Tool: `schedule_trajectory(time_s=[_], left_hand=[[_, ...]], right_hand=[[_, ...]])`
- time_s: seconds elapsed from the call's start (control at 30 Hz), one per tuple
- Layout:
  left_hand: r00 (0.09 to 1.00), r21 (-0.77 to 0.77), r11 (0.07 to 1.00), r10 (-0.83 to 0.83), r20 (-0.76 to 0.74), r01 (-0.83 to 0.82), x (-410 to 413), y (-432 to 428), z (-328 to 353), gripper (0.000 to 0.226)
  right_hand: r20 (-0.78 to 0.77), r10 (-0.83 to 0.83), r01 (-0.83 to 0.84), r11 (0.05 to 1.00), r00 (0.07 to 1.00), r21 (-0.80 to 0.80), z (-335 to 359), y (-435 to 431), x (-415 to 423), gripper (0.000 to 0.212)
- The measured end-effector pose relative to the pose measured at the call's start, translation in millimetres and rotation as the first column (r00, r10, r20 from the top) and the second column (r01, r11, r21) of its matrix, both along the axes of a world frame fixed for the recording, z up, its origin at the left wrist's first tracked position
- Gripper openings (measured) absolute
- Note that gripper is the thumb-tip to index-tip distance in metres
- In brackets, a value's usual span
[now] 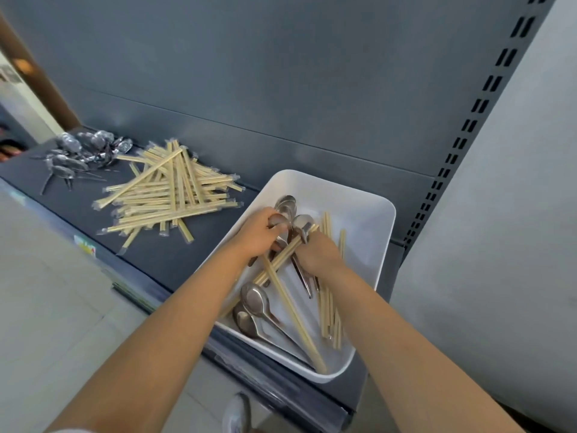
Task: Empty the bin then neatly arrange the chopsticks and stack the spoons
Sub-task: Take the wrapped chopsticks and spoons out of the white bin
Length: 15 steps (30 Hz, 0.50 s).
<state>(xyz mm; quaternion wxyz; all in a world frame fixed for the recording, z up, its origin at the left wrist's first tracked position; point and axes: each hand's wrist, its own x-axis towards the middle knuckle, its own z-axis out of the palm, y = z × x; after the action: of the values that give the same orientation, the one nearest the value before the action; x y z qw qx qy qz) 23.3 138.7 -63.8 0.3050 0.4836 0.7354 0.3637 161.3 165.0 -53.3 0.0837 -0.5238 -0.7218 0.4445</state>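
Bin [371,214], white, sits on the dark shelf [175,260] at the right. Not yet emptied. Both hands are inside it, close together at mid-bin.

Left hand [260,234]: fingers curled round a clutch of spoons [288,204], their bowls pointing away toward the far wall.

Right hand [315,253]: knuckles up, fingers tucked under at the upper end of the slanting chopsticks [281,257]. It appears to pinch them, though the fingertips are hidden.

Those sticks run from far right down to near left, crossing under the left wrist.

Left in the bin:
- near spoons [253,303] in the near-left corner, handles trailing toward the near wall
- a single chopstick [296,320] lying diagonally over them
- wall-side chopsticks [331,310] along the right wall, long axis parallel to it

Drop sites: the chopstick pile [168,192], loose and criss-crossed, lies on the shelf to the left of the bin. The spoon pile [81,151] is farther left again, well apart from the bin.

Judgement: everything must travel leftward, so the left hand is the nearer carrier. The right hand sits nearer the wall-side sticks. The slanting sticks would lift cleanly only along their own axis, clear of the spoon handles.
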Motion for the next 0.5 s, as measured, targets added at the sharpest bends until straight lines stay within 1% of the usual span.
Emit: schedule_trajectory(time_s=[0.07, 0.17, 0.27, 0.33, 0.4, 0.47, 0.5], left_hand=[[0.999, -0.013, 1.000, 0.016, 0.050, -0.015, 0.4, 1.0, 1.5, 0.011], [0.985, 0.015, 1.000, 0.008, 0.174, -0.011, 3.3, 0.0, 7.4, 0.021], [0.961, 0.137, 0.989, 0.015, 0.277, -0.055, 5.1, 1.6, 13.2, 0.022], [0.956, 0.216, 0.968, 0.062, 0.286, -0.127, 5.9, 2.3, 15.3, 0.015], [0.975, 0.329, 0.927, 0.121, 0.183, -0.177, 5.5, 2.1, 13.5, 0.009], [0.988, 0.465, 0.876, 0.153, -0.014, -0.129, 6.5, -2.1, 15.5, 0.016], [0.982, 0.522, 0.848, 0.164, -0.095, -0.091, 6.6, -3.8, 18.1, 0.014]], right_hand=[[-0.080, -0.060, 0.057, 0.997, 0.995, -0.046, -2.7, 0.4, -2.9, 0.023], [-0.173, -0.120, 0.104, 0.990, 0.978, -0.100, 0.0, -2.2, -5.7, 0.027], [-0.260, -0.207, 0.201, 0.978, 0.943, -0.049, 4.8, -1.3, -4.6, 0.033], [-0.298, -0.265, 0.267, 0.963, 0.917, -0.034, 3.4, 1.0, -3.2, 0.038], [-0.321, -0.313, 0.306, 0.949, 0.894, -0.073, 3.7, 3.6, -1.9, 0.044], [-0.332, -0.347, 0.350, 0.935, 0.877, -0.053, 3.8, 6.6, -0.2, 0.046], [-0.331, -0.354, 0.369, 0.929, 0.875, -0.018, 4.8, 7.3, 0.4, 0.047]])
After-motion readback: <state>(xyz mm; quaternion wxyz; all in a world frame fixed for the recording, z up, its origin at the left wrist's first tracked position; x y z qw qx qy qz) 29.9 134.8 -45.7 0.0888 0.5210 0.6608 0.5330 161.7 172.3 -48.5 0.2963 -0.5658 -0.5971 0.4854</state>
